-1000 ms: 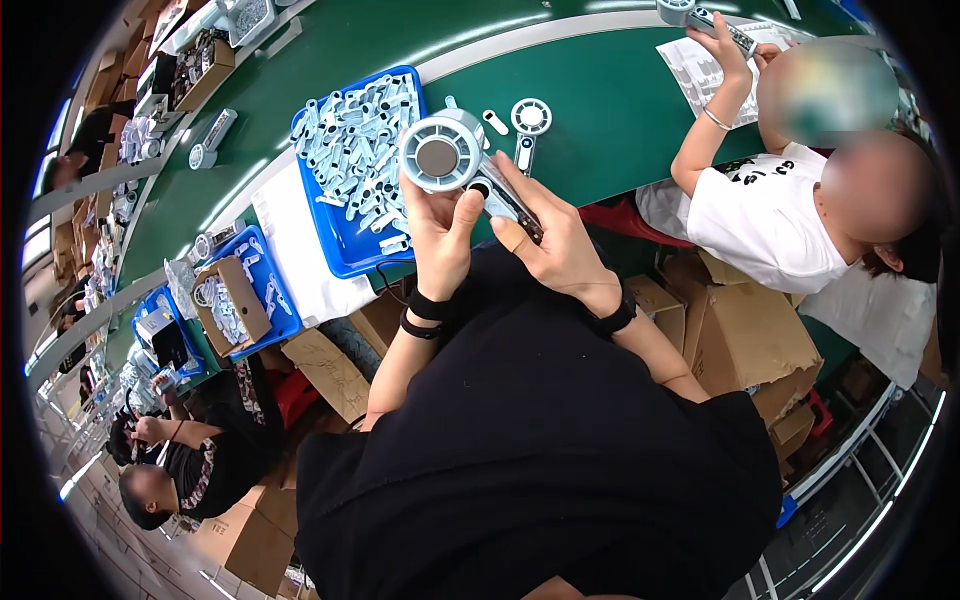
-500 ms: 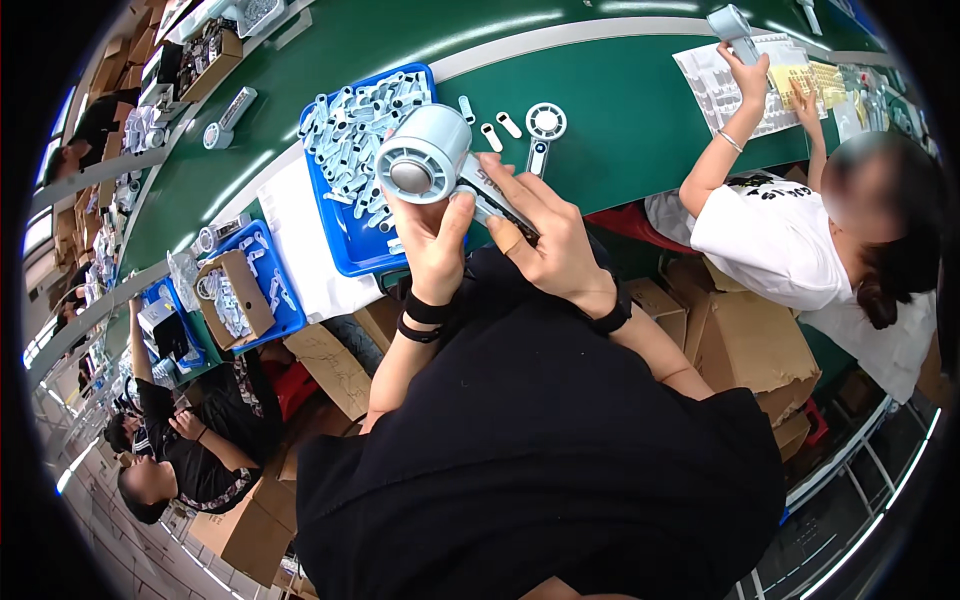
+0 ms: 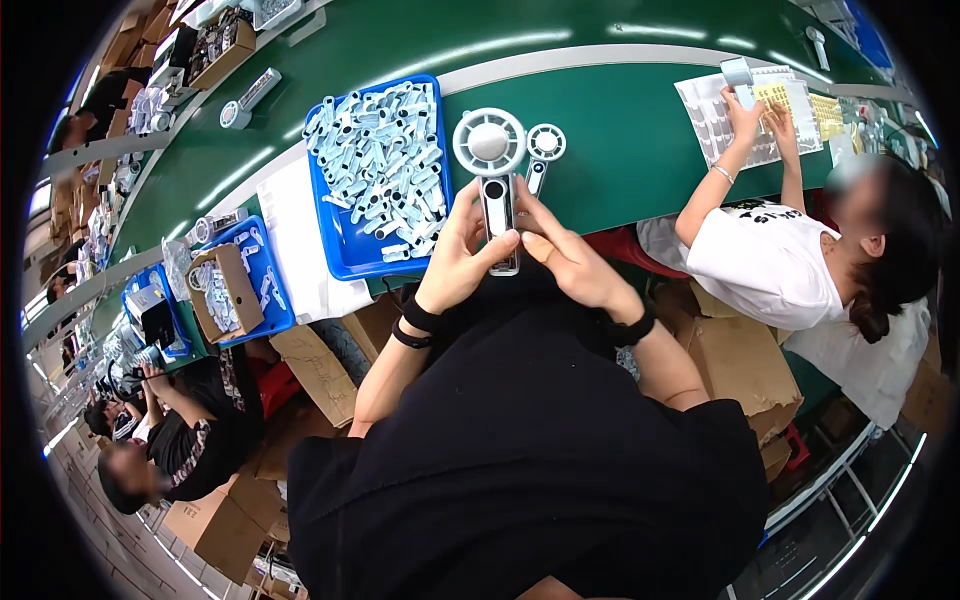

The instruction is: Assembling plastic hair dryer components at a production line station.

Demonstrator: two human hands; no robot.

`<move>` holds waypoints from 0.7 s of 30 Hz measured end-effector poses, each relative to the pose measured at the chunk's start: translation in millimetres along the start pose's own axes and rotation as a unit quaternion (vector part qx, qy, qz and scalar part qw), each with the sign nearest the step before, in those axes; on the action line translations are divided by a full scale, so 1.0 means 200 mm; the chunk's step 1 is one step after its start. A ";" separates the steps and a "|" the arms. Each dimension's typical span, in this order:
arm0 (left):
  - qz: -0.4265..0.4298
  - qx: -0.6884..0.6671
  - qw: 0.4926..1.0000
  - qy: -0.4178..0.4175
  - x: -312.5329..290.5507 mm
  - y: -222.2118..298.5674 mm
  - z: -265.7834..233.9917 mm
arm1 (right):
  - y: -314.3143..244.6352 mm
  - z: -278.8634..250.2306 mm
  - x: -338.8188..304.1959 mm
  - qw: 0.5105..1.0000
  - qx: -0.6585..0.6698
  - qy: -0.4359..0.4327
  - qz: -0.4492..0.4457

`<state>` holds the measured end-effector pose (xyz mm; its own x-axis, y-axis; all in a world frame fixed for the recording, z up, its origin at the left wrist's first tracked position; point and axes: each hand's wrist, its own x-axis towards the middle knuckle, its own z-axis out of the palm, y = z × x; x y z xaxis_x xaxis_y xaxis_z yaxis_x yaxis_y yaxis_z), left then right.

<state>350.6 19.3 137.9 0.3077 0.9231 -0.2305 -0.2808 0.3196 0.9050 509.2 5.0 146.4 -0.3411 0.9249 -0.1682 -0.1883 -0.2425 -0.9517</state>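
A pale blue handheld fan [image 3: 490, 141] stands upright between my hands, its round grille up and its handle toward me. My left hand [image 3: 460, 258] grips the handle from the left, thumb pressed across its lower front. From the right, my right hand [image 3: 582, 265] closes on the handle, its fingers along the side and partly behind it. A dark oval and a dark-edged panel show on the handle's front. Just behind and right lies a second, similar fan [image 3: 546, 143] on the green table.
A blue tray [image 3: 333, 258] heaped with small pale blue parts sits left of my hands. Farther left are white paper [image 3: 300, 245], a cardboard box [image 3: 232, 285] of parts and another fan [image 3: 236, 115]. At right, a co-worker [image 3: 770, 255] handles a fan over sheets [image 3: 700, 110].
The fan has turned from lying tilted, grille to the left, to upright with its handle front facing me. My hands have shifted right and down around the handle.
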 end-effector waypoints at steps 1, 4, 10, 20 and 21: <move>0.030 0.110 0.993 -0.031 -0.01 -0.01 -0.02 | -0.05 -0.08 -0.05 1.000 -0.001 -0.002 0.008; 0.071 0.312 0.943 -0.091 -0.03 -0.03 -0.10 | -0.23 -0.23 -0.11 0.907 -0.366 -0.099 0.185; 0.025 0.425 0.862 -0.275 -0.03 -0.04 -0.05 | -0.05 -0.22 -0.11 0.794 -0.574 -0.121 -0.159; 0.101 0.442 0.879 -0.146 -0.18 -0.14 -0.05 | 0.12 -0.20 -0.14 0.805 -0.550 -0.149 -0.164; 0.089 0.440 0.880 -0.152 -0.18 -0.14 -0.06 | 0.12 -0.19 -0.14 0.807 -0.548 -0.145 -0.164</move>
<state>336.7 -21.2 116.8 0.5970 0.7991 -0.0718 0.4233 -0.2377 0.8743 549.6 -15.1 118.4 -0.6692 0.7409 0.0559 0.5615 0.5536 -0.6150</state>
